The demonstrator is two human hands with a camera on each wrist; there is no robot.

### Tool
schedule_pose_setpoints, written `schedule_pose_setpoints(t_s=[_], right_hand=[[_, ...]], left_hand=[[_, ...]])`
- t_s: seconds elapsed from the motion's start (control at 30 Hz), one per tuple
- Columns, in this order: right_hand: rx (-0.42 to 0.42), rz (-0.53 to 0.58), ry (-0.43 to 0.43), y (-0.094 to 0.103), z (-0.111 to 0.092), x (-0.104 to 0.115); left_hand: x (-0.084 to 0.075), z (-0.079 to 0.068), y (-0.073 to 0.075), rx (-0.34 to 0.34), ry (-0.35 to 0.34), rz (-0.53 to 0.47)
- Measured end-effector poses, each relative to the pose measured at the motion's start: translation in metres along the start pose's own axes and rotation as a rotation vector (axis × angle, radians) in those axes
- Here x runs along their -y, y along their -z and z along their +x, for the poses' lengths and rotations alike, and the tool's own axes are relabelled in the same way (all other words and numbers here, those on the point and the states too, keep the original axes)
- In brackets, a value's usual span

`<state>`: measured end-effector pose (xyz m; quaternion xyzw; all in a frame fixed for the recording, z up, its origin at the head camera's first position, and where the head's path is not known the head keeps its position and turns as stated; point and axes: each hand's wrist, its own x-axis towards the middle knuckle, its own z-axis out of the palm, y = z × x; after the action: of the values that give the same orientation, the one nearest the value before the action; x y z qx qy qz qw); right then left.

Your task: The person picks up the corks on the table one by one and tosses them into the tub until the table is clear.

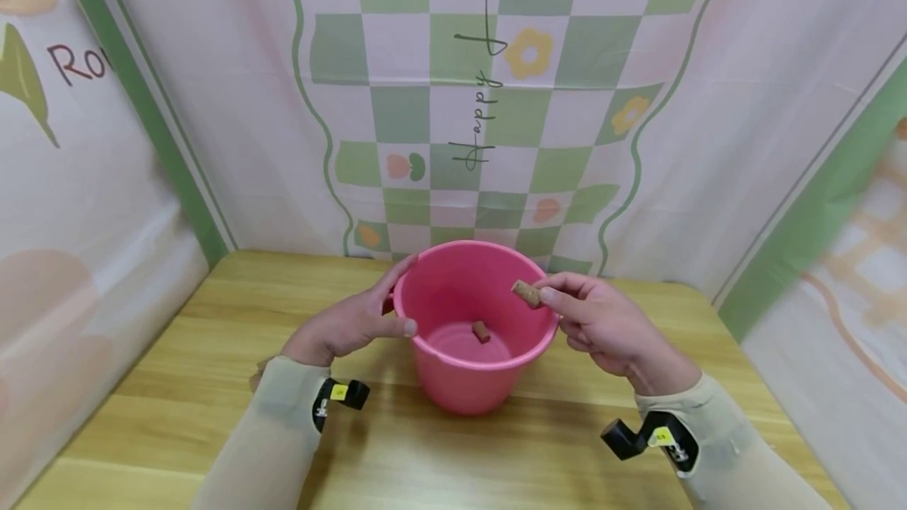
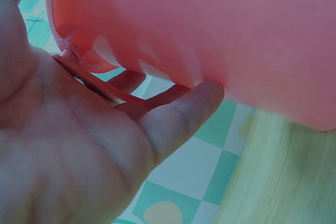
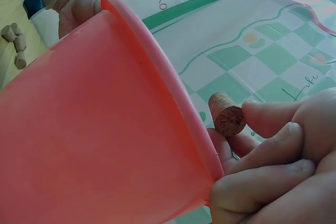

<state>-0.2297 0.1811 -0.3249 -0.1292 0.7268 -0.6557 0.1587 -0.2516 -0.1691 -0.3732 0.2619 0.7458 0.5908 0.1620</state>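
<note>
A pink bucket point(image 1: 464, 388) stands upright on the table, its mouth facing up. My left hand point(image 1: 347, 325) holds it at the left side, thumb by the rim. In the left wrist view, fingers point(image 2: 181, 114) of that hand reach past a thin pink handle point(image 2: 100, 83) and touch the bucket's outer wall. My right hand point(image 1: 602, 325) pinches a cork point(image 1: 527, 294) between thumb and fingers, over the right part of the bucket's rim. Another cork point(image 1: 481, 331) lies on the bucket's floor.
Several more corks point(image 3: 20, 43) lie on the table beyond the bucket in the right wrist view; my left forearm mostly hides them in the head view. The wooden table point(image 1: 234, 313) meets a checkered cloth wall point(image 1: 453, 116) at the back, with printed cloth at both sides.
</note>
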Motion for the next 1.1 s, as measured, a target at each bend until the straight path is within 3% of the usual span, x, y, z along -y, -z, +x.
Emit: schedule_pose_setpoints(t_s=[0.53,1.1], right_hand=[[-0.054,0.022,-0.031,-0.0004,0.0018,-0.0003],[-0.054,0.043,-0.035,0.0006,0.0033,-0.0016]], left_hand=[[0.0014,0.0006,0.0018,0.004,-0.003,-0.004],[0.0025,0.0008,0.0025,0.008,0.001,0.008]])
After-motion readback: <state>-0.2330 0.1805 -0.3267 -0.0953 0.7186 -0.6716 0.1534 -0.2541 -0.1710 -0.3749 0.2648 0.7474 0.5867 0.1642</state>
